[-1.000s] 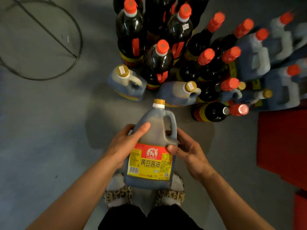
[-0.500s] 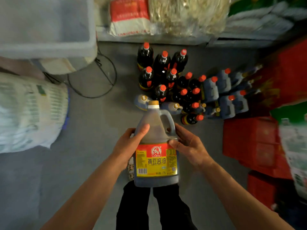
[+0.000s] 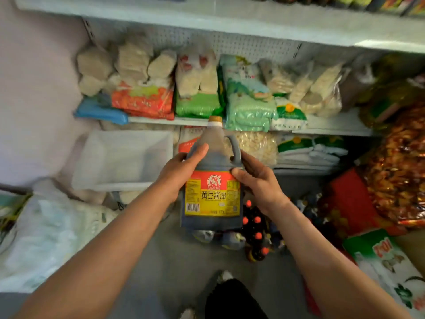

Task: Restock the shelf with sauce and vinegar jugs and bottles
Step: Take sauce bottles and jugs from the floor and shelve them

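Observation:
I hold a dark soy sauce jug (image 3: 212, 194) upright at chest height, with a gold cap and a red and yellow label. My left hand (image 3: 178, 171) grips its left shoulder, thumb across the front. My right hand (image 3: 257, 180) grips the right side just under the handle. Behind and below the jug, red-capped bottles and jugs (image 3: 255, 229) stand on the grey floor, mostly hidden. The white shelf unit (image 3: 333, 127) faces me.
The shelves hold bagged noodles and rice (image 3: 200, 88). An empty white tray (image 3: 122, 157) sits lower left, above white sacks (image 3: 46, 233). Red crates (image 3: 349, 199) and shiny snack bags (image 3: 400, 171) crowd the right side.
The jug has been lifted well up from the floor in both hands. My view has tilted up from the floor bottles to the shelves.

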Action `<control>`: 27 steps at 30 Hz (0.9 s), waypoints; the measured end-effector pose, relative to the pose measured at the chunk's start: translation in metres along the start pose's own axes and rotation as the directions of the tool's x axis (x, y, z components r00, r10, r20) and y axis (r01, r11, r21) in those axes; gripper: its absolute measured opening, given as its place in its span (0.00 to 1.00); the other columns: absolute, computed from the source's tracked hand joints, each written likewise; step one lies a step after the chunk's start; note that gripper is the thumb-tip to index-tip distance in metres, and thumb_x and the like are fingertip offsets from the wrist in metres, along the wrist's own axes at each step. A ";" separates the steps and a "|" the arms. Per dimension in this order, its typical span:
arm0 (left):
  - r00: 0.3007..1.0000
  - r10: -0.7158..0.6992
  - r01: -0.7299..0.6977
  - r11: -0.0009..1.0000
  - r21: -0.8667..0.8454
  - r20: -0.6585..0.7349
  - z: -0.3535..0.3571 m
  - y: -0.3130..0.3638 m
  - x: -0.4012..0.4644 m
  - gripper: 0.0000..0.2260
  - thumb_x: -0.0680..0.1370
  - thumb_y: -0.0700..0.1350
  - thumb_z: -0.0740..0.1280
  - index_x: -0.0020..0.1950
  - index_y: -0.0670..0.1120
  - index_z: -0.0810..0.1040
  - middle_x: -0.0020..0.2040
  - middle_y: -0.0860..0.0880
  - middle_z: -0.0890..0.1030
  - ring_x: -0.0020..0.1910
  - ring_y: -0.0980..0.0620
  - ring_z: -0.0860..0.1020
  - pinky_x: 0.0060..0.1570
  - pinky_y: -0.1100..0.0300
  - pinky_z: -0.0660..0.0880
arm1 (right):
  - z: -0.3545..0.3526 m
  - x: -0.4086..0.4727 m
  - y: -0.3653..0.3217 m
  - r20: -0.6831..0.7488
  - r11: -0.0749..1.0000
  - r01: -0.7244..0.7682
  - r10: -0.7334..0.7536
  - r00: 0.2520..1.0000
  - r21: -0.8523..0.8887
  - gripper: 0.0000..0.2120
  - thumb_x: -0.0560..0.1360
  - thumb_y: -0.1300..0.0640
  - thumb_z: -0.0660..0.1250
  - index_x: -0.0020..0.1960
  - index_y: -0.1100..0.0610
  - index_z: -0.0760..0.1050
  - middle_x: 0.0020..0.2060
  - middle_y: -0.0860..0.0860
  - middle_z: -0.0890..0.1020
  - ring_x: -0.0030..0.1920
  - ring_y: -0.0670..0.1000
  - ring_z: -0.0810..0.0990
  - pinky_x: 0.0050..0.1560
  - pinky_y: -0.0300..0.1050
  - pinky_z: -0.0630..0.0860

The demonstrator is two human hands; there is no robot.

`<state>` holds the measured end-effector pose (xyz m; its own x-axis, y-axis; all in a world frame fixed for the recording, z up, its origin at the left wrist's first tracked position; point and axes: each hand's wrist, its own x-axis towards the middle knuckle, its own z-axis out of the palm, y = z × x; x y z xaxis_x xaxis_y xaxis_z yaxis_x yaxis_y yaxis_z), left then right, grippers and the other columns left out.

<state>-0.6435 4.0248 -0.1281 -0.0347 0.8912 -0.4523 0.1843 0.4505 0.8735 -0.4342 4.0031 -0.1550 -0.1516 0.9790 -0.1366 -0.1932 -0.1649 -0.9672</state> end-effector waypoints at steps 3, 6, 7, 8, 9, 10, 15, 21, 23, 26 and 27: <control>0.999 0.036 -0.036 0.999 -0.023 -0.023 0.001 0.048 0.022 0.31 0.65 0.75 0.66 0.56 0.53 0.77 0.48 0.51 0.85 0.39 0.53 0.85 0.32 0.63 0.77 | -0.008 0.037 -0.037 0.013 0.996 0.072 -0.072 0.997 -0.045 0.23 0.75 0.63 0.72 0.69 0.54 0.76 0.64 0.54 0.82 0.61 0.55 0.82 0.55 0.48 0.80; 0.994 0.106 -0.106 0.994 -0.040 0.002 0.007 0.088 0.045 0.24 0.69 0.70 0.69 0.54 0.53 0.77 0.42 0.54 0.86 0.35 0.58 0.84 0.25 0.68 0.75 | -0.017 0.072 -0.071 0.019 0.992 0.118 -0.117 0.993 -0.054 0.18 0.76 0.65 0.71 0.61 0.47 0.81 0.59 0.49 0.84 0.55 0.50 0.85 0.46 0.43 0.81; 0.991 0.131 -0.130 0.991 -0.038 0.025 0.008 0.101 0.053 0.22 0.70 0.66 0.72 0.54 0.53 0.78 0.39 0.55 0.86 0.35 0.58 0.84 0.25 0.69 0.75 | -0.020 0.084 -0.082 0.025 0.990 0.131 -0.129 0.991 -0.057 0.18 0.76 0.65 0.71 0.58 0.45 0.82 0.58 0.48 0.85 0.54 0.50 0.85 0.45 0.42 0.81; 0.988 0.145 -0.143 0.989 -0.039 0.050 0.009 0.113 0.060 0.21 0.69 0.63 0.74 0.55 0.52 0.78 0.39 0.54 0.86 0.36 0.57 0.85 0.26 0.68 0.75 | -0.023 0.096 -0.093 0.029 0.988 0.137 -0.136 0.990 -0.064 0.19 0.76 0.65 0.71 0.57 0.43 0.82 0.58 0.47 0.85 0.53 0.50 0.85 0.45 0.42 0.81; 0.986 0.151 -0.148 0.988 -0.047 0.075 0.008 0.125 0.066 0.22 0.67 0.61 0.75 0.56 0.51 0.79 0.41 0.53 0.87 0.37 0.56 0.85 0.27 0.67 0.76 | -0.025 0.109 -0.104 0.033 0.987 0.143 -0.141 0.989 -0.068 0.19 0.76 0.65 0.71 0.57 0.43 0.82 0.58 0.47 0.85 0.53 0.51 0.85 0.46 0.43 0.81; 0.983 0.153 -0.148 0.987 -0.056 0.098 0.006 0.136 0.073 0.24 0.65 0.60 0.76 0.57 0.51 0.80 0.42 0.52 0.87 0.38 0.55 0.85 0.28 0.67 0.77 | -0.027 0.121 -0.113 0.037 0.986 0.153 -0.150 0.988 -0.067 0.18 0.75 0.65 0.71 0.57 0.43 0.82 0.58 0.48 0.85 0.53 0.51 0.85 0.46 0.43 0.81; 0.980 0.166 -0.159 0.985 -0.069 0.112 -0.020 0.184 0.123 0.21 0.66 0.55 0.78 0.55 0.50 0.80 0.44 0.50 0.87 0.41 0.52 0.86 0.35 0.62 0.78 | -0.025 0.195 -0.154 0.105 0.970 0.215 -0.203 0.974 -0.115 0.21 0.74 0.66 0.72 0.63 0.48 0.78 0.59 0.49 0.85 0.55 0.54 0.85 0.47 0.48 0.83; 0.967 0.248 -0.248 0.969 -0.018 0.063 -0.083 0.258 0.204 0.19 0.71 0.51 0.78 0.60 0.50 0.80 0.46 0.49 0.87 0.44 0.50 0.86 0.40 0.59 0.79 | 0.017 0.301 -0.197 0.199 0.947 0.305 -0.281 0.939 -0.101 0.24 0.70 0.60 0.75 0.65 0.50 0.78 0.60 0.51 0.84 0.56 0.53 0.85 0.47 0.43 0.81; 0.957 0.285 -0.285 0.958 -0.007 0.053 -0.110 0.287 0.233 0.22 0.70 0.50 0.78 0.62 0.53 0.78 0.47 0.50 0.87 0.45 0.50 0.86 0.41 0.58 0.79 | 0.036 0.340 -0.214 0.208 0.932 0.346 -0.319 0.925 -0.106 0.23 0.70 0.60 0.75 0.64 0.47 0.79 0.60 0.50 0.84 0.57 0.53 0.85 0.49 0.43 0.81; 0.937 0.346 -0.345 0.938 -0.031 0.046 -0.151 0.331 0.273 0.28 0.69 0.47 0.79 0.67 0.54 0.74 0.51 0.51 0.86 0.47 0.50 0.85 0.43 0.57 0.80 | 0.066 0.398 -0.245 0.250 0.908 0.403 -0.366 0.896 -0.114 0.23 0.72 0.64 0.74 0.62 0.43 0.81 0.60 0.48 0.84 0.56 0.51 0.85 0.50 0.44 0.82; 0.928 0.371 -0.369 0.929 -0.035 0.046 -0.163 0.346 0.285 0.30 0.69 0.46 0.79 0.69 0.53 0.73 0.52 0.50 0.86 0.48 0.50 0.85 0.43 0.58 0.80 | 0.075 0.416 -0.255 0.253 0.896 0.425 -0.386 0.887 -0.124 0.24 0.72 0.65 0.74 0.62 0.43 0.81 0.60 0.48 0.84 0.56 0.51 0.85 0.50 0.44 0.82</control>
<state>-0.7502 4.4428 0.0746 0.0811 0.9913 -0.1040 0.1499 0.0911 0.9845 -0.5202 4.4433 0.0512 -0.3049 0.9018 0.3062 -0.1171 0.2836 -0.9518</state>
